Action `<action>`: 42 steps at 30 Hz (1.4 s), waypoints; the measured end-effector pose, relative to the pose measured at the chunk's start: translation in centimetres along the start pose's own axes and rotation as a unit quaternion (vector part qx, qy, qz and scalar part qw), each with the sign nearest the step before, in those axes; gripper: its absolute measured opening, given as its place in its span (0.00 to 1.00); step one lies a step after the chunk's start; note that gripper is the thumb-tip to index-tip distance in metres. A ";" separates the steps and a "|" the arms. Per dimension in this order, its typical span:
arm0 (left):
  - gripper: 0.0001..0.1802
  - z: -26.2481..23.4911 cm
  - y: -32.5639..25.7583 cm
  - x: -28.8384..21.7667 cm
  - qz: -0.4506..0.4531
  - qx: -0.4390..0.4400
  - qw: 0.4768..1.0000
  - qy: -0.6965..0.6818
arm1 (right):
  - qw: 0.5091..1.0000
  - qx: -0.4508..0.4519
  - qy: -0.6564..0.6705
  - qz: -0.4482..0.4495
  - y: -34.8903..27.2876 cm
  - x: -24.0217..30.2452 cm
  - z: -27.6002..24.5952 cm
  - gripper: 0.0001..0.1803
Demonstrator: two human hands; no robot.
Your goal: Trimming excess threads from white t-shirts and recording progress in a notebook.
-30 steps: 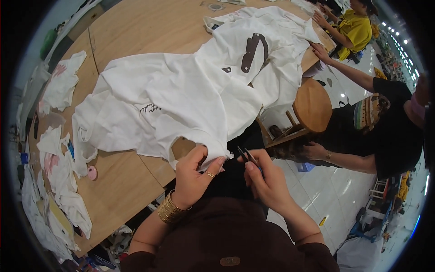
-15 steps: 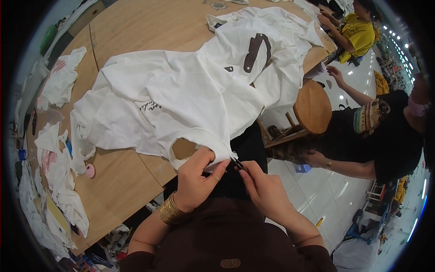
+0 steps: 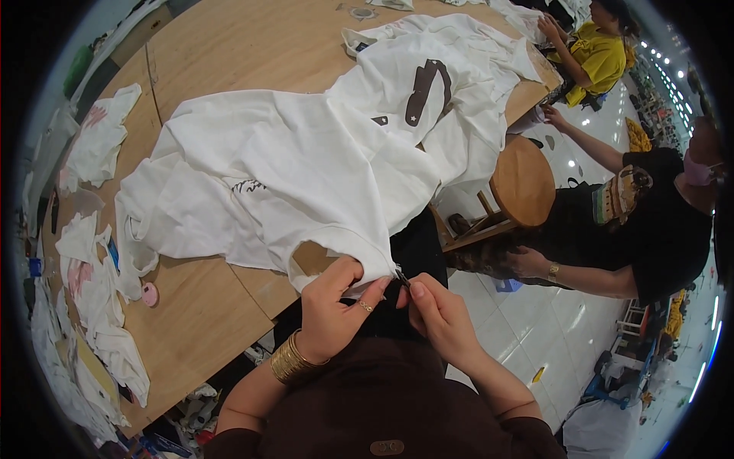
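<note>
A white shirt (image 3: 298,157) spreads over the table, its near end drawn over the edge toward me. My left hand (image 3: 332,306), with a ring and gold bangles, pinches that end beside a round opening in the cloth. In the fingers of my right hand (image 3: 440,312) is a pair of small dark thread snips (image 3: 404,279). Their tips meet the edge of the cloth just right of my left fingertips; whether they cut a thread is too small to see. Dark printed patches and script-like marks show on the white cloth.
The wooden table (image 3: 195,314) carries white cloth pieces (image 3: 95,141) and a small pink round thing (image 3: 150,294) at the left. A wooden stool (image 3: 524,182) stands at the right, beside a person in black (image 3: 650,229). Another person in yellow (image 3: 596,61) works farther back.
The snips have turned and their blades now look closer together, with my right fingers shifted slightly around them. My left hand keeps its pinch on the cloth.
</note>
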State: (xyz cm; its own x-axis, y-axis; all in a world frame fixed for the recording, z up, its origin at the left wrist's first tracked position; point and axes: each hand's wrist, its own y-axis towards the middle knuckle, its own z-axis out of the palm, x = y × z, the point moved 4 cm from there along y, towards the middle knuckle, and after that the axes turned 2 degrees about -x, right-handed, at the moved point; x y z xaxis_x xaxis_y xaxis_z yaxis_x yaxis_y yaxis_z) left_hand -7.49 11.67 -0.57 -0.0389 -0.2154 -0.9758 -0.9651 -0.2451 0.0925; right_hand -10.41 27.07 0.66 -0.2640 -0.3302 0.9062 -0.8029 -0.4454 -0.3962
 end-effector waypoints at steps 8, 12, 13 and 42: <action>0.06 0.1 0.2 -0.1 0.006 -0.001 1.000 0.002 | 0.998 0.014 -0.053 0.014 -0.4 0.1 -0.2 0.17; 0.06 0.1 0.2 -0.4 0.025 -0.008 1.000 0.012 | 0.998 0.007 -0.065 0.015 -0.5 0.1 -0.3 0.17; 0.06 0.0 0.1 -0.4 0.018 -0.008 1.000 0.008 | 0.997 0.008 -0.069 0.019 -0.5 0.1 -0.3 0.17; 0.06 0.0 -0.1 -0.3 0.027 0.001 0.999 0.038 | 0.994 -0.030 -0.097 -0.036 -0.3 -0.1 -0.4 0.14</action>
State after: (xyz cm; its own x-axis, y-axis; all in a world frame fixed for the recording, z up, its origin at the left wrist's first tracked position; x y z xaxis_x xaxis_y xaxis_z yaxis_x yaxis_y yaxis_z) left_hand -7.42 11.77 -0.27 -0.0716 -0.2991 -0.9515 -0.9626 -0.2293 0.1446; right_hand -10.30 27.55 0.76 -0.1014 -0.4564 0.8840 -0.8484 -0.4244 -0.3164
